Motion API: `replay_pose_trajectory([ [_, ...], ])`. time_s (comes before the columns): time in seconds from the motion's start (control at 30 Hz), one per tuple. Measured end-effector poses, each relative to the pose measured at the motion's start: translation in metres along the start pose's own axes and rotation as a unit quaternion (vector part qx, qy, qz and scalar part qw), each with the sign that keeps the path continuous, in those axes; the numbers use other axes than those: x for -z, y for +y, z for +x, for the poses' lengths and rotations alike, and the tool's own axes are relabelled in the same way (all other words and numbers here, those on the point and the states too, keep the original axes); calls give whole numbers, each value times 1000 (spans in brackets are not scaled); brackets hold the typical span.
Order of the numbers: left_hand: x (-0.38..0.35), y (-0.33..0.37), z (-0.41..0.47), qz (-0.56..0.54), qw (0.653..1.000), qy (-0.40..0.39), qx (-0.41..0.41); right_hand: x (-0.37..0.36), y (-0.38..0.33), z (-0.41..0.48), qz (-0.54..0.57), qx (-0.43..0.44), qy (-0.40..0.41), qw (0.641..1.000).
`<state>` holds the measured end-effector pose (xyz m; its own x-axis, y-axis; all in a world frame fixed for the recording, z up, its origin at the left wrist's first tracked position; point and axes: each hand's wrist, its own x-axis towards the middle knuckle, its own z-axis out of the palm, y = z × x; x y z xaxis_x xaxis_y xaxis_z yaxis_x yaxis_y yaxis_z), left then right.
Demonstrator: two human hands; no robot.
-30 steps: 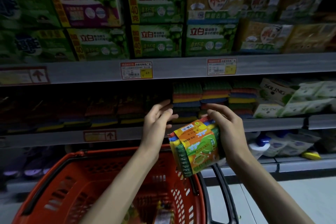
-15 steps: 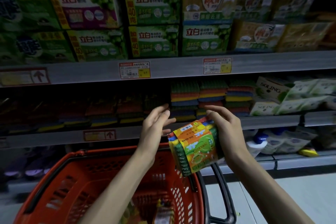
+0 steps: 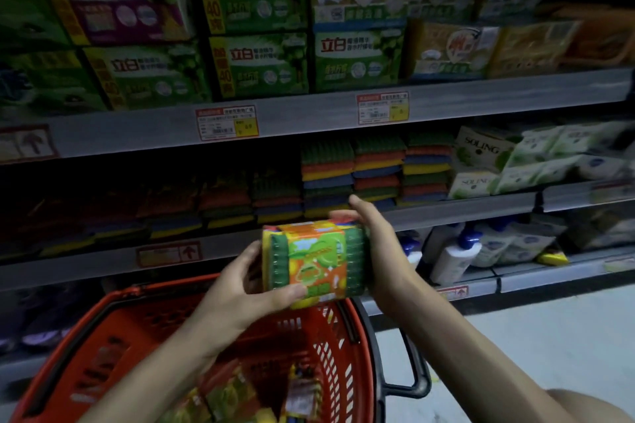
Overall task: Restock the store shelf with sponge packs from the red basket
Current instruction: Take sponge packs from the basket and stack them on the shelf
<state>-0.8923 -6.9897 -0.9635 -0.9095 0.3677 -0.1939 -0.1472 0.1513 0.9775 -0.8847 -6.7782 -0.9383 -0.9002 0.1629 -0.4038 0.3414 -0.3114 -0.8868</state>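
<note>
— While both hands are clamping it, where is the orange-and-green plastic-wrapped sponge pack [image 3: 318, 261] sitting?
— It is hovering over the red plastic basket [image 3: 113, 330], long axis lying sideways, with the stacked coloured sponges [image 3: 378, 168] on the grey metal shelf [image 3: 464, 213] just above and beyond. The left hand [image 3: 247, 288] and right hand [image 3: 378, 251] are gripping opposite ends.
— What is differing from a second ago?
— The left grip, then apart and empty, is now holding too.

A green-orange pack [image 3: 318, 261] was held level above the basket's [image 3: 103, 350] far rim; more packs [image 3: 221, 397] were seen lying inside.
</note>
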Motion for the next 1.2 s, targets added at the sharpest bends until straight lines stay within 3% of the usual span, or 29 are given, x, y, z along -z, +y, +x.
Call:
replay_pose_trajectory([
  [0.1,14,2,1,-57,998,3,4,-6,3,-9,24,3,-98,995],
  [0.23,39,8,-7,-165,986,-7,26,-4,10,-10,28,31,-171,984],
  [0.4,58,6,-21,-144,988,-46,37,-10,24,-17,23,51,-215,975],
  [0.67,62,-4,-21,-133,990,-7,55,-25,32,-17,-37,63,-195,978],
  [0.97,60,-4,-31,-117,988,9,105,-33,40,-17,-22,22,-194,981],
  [1.2,55,30,-33,-127,985,16,115,-39,28,-25,-13,3,-117,993],
])
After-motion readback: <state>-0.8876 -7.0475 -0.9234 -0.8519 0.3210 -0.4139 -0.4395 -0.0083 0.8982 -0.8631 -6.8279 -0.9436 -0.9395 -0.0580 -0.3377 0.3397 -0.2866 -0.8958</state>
